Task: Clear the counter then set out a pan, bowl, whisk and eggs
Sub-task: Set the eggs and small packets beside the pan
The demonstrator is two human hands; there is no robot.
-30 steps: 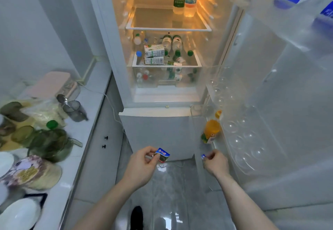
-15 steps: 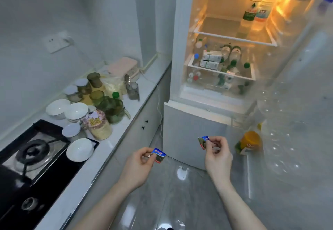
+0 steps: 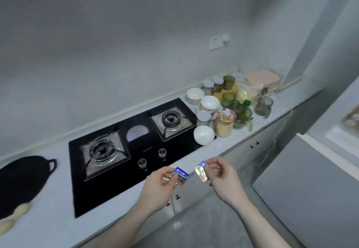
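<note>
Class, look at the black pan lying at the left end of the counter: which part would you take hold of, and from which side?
Probably the loop handle on the black pan, approached from the hob side. It juts off the rim toward the burners with open counter around it. Both hands already pinch small packets, so one must be freed first.

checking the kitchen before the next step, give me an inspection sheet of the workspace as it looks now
surface: pale stone counter with a black glass two-burner gas hob set in it.
job's things: black two-handled pan at the counter's left end; white ceramic bowl on the hob's right corner; whisk and eggs: nothing seen.
clutter: more white bowls, green glass cups, a jar of grain with a patterned lid, a pink lidded box.
grips: left hand pinches a small blue-topped foil packet; right hand pinches a second foil packet.
cables: a thin white cord hangs over the cabinet front.
surroundings: grey wall, white wall socket.
</note>
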